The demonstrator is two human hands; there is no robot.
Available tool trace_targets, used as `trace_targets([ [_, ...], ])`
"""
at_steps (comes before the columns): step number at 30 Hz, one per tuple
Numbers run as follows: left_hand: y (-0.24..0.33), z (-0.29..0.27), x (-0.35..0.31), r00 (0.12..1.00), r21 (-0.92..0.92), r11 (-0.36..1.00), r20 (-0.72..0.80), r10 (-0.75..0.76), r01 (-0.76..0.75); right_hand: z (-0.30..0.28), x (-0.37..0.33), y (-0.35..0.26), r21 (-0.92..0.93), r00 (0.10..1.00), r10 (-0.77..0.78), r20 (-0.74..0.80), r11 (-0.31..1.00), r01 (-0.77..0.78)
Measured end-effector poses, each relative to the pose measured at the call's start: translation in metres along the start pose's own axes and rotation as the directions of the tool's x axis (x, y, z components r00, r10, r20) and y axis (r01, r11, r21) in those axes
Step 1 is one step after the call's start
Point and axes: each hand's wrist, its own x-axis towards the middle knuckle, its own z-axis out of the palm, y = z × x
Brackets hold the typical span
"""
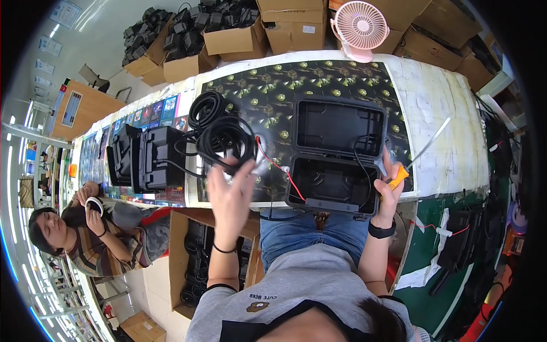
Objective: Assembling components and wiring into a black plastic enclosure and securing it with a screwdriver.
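My left hand (pixel 231 191) is blurred at the near side of a coiled black cable (pixel 228 137); its fingertips overlap the coil, and I cannot see whether they grip it. In my right hand (pixel 391 191) is a tool with a yellow handle (pixel 399 178) and a long thin shaft, pointing away to the right. That hand is beside an open black plastic case (pixel 342 128), its two hollow halves spread apart in front of me. A thin black cord lies across the case's right side. A red wire (pixel 293 182) with a white connector runs along its left side.
More black cases (pixel 156 159) stand on the table's left. Behind the table are cardboard boxes (pixel 236 40) of black units and a pink fan (pixel 361 28). A person (pixel 97 233) sits at the left, holding a white ring. An open carton (pixel 179 262) is below my left arm.
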Motion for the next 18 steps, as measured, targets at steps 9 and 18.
trace_targets([
  [9,0.048,0.008,-0.038,0.985,-0.329,0.940,-0.109,-0.136,0.093,-0.022,0.006,0.012,0.040,0.986,-0.164,0.043,0.986,0.162],
  [18,0.066,0.024,-0.037,0.932,-0.691,0.703,0.344,0.114,0.168,-0.049,-0.007,-0.007,0.320,0.960,-0.280,0.014,0.911,0.261],
])
